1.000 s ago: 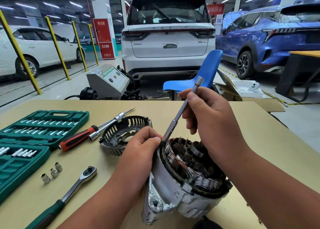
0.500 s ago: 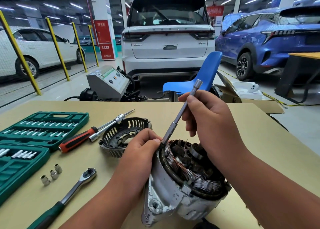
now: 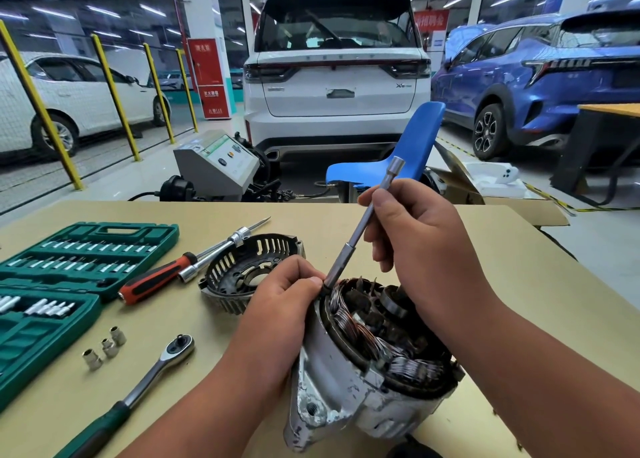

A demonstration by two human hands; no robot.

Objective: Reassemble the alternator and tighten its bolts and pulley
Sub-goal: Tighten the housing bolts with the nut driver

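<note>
Scuffed dull-metal alternator (image 3: pixel 349 398), exposed glossy copper windings (image 3: pixel 349 322).

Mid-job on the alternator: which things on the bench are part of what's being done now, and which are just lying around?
In use: alternator, gripped by the left hand; extension bar, pinched by the right hand, tip at the housing rim; black end cover, off, lying behind it.
Lying about: ratchet; red-handled screwdriver; three loose sockets; green socket case.

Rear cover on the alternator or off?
Off. Cover lies on the table left of the alternator; windings exposed.
</note>
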